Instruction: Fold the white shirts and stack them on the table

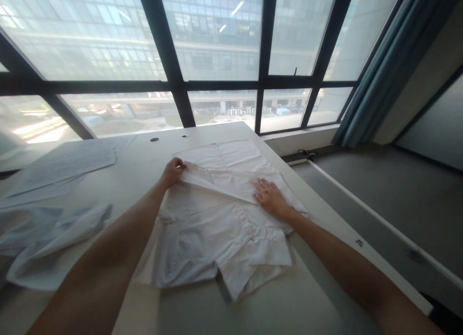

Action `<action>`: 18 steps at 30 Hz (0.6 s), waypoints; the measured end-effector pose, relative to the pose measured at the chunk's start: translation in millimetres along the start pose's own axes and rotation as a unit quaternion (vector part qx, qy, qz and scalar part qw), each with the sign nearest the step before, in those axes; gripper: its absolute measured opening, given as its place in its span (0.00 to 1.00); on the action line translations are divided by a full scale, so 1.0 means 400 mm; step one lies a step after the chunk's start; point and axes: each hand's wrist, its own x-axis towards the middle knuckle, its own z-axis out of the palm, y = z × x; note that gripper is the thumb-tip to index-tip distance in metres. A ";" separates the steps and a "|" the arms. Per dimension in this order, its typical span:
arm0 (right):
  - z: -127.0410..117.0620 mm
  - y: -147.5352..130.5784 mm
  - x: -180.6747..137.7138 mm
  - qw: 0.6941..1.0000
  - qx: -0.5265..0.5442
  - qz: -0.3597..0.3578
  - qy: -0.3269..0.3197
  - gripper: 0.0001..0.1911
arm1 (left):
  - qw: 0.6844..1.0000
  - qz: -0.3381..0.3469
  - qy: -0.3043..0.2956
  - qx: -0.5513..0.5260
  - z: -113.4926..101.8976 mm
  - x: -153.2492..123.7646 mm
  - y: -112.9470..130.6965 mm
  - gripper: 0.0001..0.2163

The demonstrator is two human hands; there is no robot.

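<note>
One white garment (202, 248) lies spread on a white table (142, 164), the left hand (174, 171) pinching its edge, the right hand (270, 199) resting flat, gripping nothing; the far part looks largely flattened, the near part left rumpled.

garment (195, 243): cloth, matt, wrinkled | tabletop (133, 173): smth, lt sheen | curtain (383, 79): fabric, matt | panes (220, 36): glass, smth

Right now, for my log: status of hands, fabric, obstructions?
Left hand pinching edge of white creased fabric; right hand flat on it. Fabric spread on smooth white table. Crumpled pale cloth left, not covering it.
</note>
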 end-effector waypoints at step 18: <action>0.017 0.005 0.006 1.000 -0.008 0.012 -0.009 0.31 | 0.959 0.063 -0.094 0.258 0.094 -0.126 0.128 0.23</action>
